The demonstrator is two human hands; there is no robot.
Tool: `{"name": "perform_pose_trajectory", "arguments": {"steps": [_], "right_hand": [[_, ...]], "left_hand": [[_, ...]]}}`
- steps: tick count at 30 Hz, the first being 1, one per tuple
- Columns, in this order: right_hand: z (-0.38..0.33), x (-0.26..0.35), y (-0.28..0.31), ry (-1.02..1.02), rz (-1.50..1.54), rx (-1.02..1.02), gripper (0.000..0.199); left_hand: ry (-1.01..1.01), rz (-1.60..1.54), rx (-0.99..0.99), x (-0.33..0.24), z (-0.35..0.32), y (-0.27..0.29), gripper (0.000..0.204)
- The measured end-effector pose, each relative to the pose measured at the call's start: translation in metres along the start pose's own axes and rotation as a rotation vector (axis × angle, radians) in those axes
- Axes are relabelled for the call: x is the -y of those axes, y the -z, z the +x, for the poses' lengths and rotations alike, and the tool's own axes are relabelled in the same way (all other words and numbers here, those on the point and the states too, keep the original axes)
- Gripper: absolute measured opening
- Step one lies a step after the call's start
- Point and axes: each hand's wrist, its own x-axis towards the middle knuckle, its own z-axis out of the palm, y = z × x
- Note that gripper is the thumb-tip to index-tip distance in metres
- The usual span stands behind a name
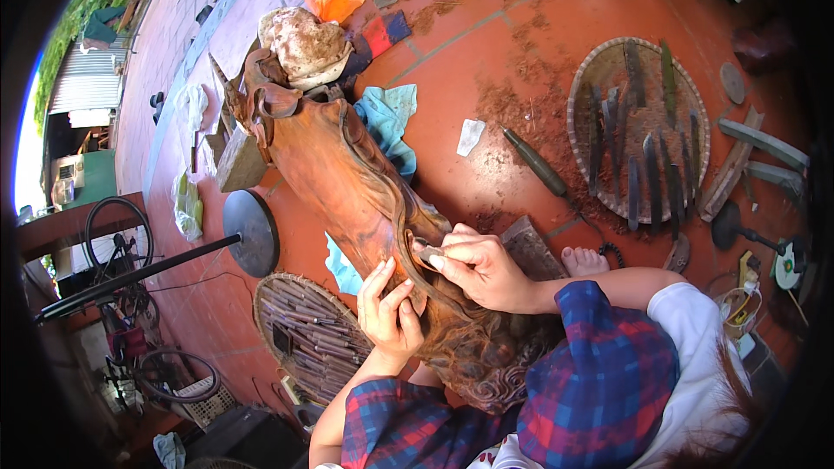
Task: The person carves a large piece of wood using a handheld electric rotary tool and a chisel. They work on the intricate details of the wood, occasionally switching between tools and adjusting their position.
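A large reddish-brown wood carving (334, 169) lies slanting across the floor in front of me, its near end cut in deep curls between my knees. My left hand (388, 317) rests on its side, fingers stretched out against the smooth wood and holding nothing. My right hand (486, 271) is closed in a pinch on a small dark flat piece (427, 254). That piece touches the carved ridge just right of my left fingertips. Its kind is unclear, since my fingers cover most of it.
A round woven tray (580, 143) of flat files stands at the right, with a green handheld power tool (534, 163) beside it. Another basket (261, 295) holds many slim tools at the left. Blue cloth (389, 126), a round-based stand (252, 234) and wood blocks (532, 247) surround the carving.
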Motion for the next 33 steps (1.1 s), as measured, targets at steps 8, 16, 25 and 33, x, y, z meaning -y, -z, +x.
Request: {"name": "perform_pose_trajectory", "arguments": {"steps": [8, 16, 25, 33], "right_hand": [[0.003, -0.005, -0.004, -0.138, 0.145, -0.071, 0.022], [-0.001, 0.001, 0.002, -0.240, 0.263, -0.036, 0.024], [0.001, 0.000, 0.006, -0.208, 0.234, 0.055, 0.026], [0.004, 0.000, -0.007, -0.275, 0.185, -0.051, 0.031]], "left_hand": [[0.020, -0.004, 0.020, 0.000, -0.001, 0.001, 0.016], [0.003, 0.010, 0.015, 0.000, 0.000, 0.002, 0.017], [-0.028, 0.024, 0.001, -0.002, 0.003, 0.003, 0.017], [-0.015, 0.014, -0.005, 0.001, -0.002, -0.003, 0.016]]}}
